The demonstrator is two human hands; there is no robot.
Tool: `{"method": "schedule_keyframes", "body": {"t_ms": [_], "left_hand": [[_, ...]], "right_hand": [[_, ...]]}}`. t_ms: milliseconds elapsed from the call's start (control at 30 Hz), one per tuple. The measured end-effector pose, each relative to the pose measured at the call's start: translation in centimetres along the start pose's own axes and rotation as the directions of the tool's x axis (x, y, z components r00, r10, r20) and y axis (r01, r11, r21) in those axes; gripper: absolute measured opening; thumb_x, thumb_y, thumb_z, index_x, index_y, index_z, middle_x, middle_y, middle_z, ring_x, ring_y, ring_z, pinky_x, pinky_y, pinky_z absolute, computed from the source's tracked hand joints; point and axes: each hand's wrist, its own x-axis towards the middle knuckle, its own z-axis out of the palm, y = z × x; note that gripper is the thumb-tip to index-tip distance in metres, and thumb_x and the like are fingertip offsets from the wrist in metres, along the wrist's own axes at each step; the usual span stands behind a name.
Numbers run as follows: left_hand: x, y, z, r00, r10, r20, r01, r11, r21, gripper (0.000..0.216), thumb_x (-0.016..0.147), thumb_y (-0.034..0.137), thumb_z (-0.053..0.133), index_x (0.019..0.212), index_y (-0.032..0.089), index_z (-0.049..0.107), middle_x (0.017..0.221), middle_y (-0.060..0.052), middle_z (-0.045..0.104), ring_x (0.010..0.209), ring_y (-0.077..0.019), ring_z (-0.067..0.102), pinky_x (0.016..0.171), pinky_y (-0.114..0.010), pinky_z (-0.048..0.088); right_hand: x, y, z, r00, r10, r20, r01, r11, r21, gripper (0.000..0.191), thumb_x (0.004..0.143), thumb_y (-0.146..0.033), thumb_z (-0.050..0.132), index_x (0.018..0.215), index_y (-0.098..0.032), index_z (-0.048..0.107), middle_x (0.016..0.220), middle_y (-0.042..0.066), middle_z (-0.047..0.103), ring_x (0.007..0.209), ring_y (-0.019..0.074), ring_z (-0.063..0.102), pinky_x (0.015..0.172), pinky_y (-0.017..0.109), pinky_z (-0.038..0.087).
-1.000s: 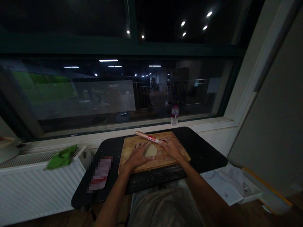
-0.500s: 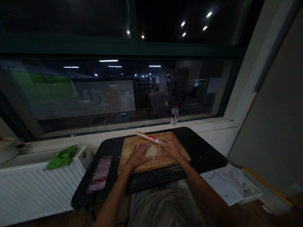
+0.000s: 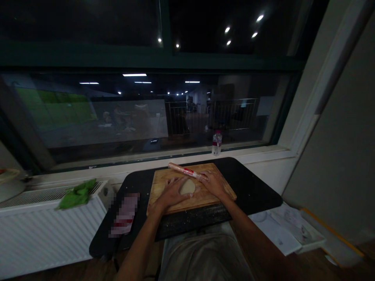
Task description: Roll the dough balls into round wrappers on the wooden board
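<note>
A flat, pale round of dough (image 3: 188,187) lies on a wooden cutting board (image 3: 212,200). My left hand (image 3: 172,193) curves around the dough's left side, its thumb along the near edge and its fingers toward the far edge. My right hand (image 3: 213,183) is closed over the right end of a rolling pin (image 3: 183,170) with a red-and-white label. The pin lies at a slant, its left end toward the far edge of the board, just beyond the dough. My right palm hides the pin's right end.
The board rests on a black table (image 3: 252,187) dusted with white specks. A blurred pinkish packet (image 3: 127,212) lies on its left side. A water bottle (image 3: 216,143) stands on the windowsill behind. Left is a radiator (image 3: 58,230) with a green cloth (image 3: 76,195); right, a white box (image 3: 293,230).
The view has shifted very slightly. Both hands, the dough and the rolling pin keep nearly the same places.
</note>
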Motion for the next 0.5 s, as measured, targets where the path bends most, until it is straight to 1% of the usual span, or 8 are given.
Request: {"method": "schedule_keyframes", "body": {"t_ms": [67,133,267,333,433,500], "left_hand": [[0.13,0.05,0.0,1.0,-0.003,0.011,0.003,1.0,0.016,0.089,0.094,0.073,0.07,0.169,0.032,0.047,0.167,-0.012,0.057,0.152,-0.0405,0.048,0.129,-0.064,0.031],[0.23,0.15,-0.07,1.0,0.004,0.021,-0.004,1.0,0.022,0.087,0.094,0.073,0.069,0.168,0.031,0.049,0.168,-0.012,0.057,0.153,-0.0407,0.047,0.129,-0.064,0.031],[0.25,0.42,-0.26,1.0,0.012,0.02,-0.012,1.0,0.016,0.082,0.095,0.069,0.07,0.167,0.035,0.051,0.166,-0.009,0.06,0.151,-0.0394,0.049,0.129,-0.064,0.031],[0.14,0.44,-0.27,1.0,-0.001,0.01,0.001,1.0,0.001,0.081,0.094,0.067,0.072,0.166,0.035,0.052,0.163,-0.009,0.062,0.149,-0.0391,0.051,0.129,-0.064,0.032],[-0.04,0.21,-0.14,1.0,-0.01,-0.013,0.009,0.998,-0.057,0.084,0.091,0.064,0.076,0.165,0.032,0.054,0.16,-0.009,0.064,0.148,-0.0388,0.052,0.13,-0.061,0.035],[-0.12,-0.03,-0.1,0.999,0.009,-0.03,-0.013,0.99,-0.142,0.085,0.089,0.059,0.079,0.166,0.031,0.053,0.161,-0.009,0.063,0.149,-0.0374,0.053,0.131,-0.058,0.036]], "right_hand": [[-0.01,-0.06,-0.01,1.0,0.007,0.002,-0.007,1.0,0.01,0.031,0.109,-0.041,0.065,0.128,-0.021,0.08,0.123,0.012,0.081,0.113,0.0285,0.076,0.096,0.037,0.056],[-0.05,-0.06,0.01,1.0,0.017,0.004,-0.017,1.0,0.005,0.032,0.108,-0.041,0.066,0.128,-0.022,0.08,0.122,0.011,0.082,0.112,0.0289,0.076,0.096,0.038,0.057],[-0.15,-0.02,0.05,0.999,0.035,-0.002,-0.035,0.999,0.004,0.032,0.108,-0.044,0.066,0.128,-0.024,0.08,0.124,0.01,0.081,0.112,0.0282,0.076,0.094,0.037,0.057],[-0.17,-0.03,-0.01,1.0,0.025,-0.002,-0.025,1.0,0.002,0.032,0.109,-0.043,0.065,0.129,-0.024,0.08,0.125,0.01,0.081,0.112,0.0275,0.075,0.095,0.036,0.056],[-0.17,-0.11,-0.2,1.0,0.001,0.004,-0.001,1.0,0.013,0.03,0.109,-0.042,0.065,0.127,-0.023,0.08,0.125,0.01,0.08,0.113,0.0266,0.075,0.097,0.036,0.056],[-0.18,-0.19,-0.36,1.0,-0.004,0.01,0.004,1.0,0.027,0.03,0.109,-0.042,0.064,0.126,-0.023,0.08,0.125,0.011,0.081,0.113,0.0265,0.075,0.097,0.036,0.056]]}}
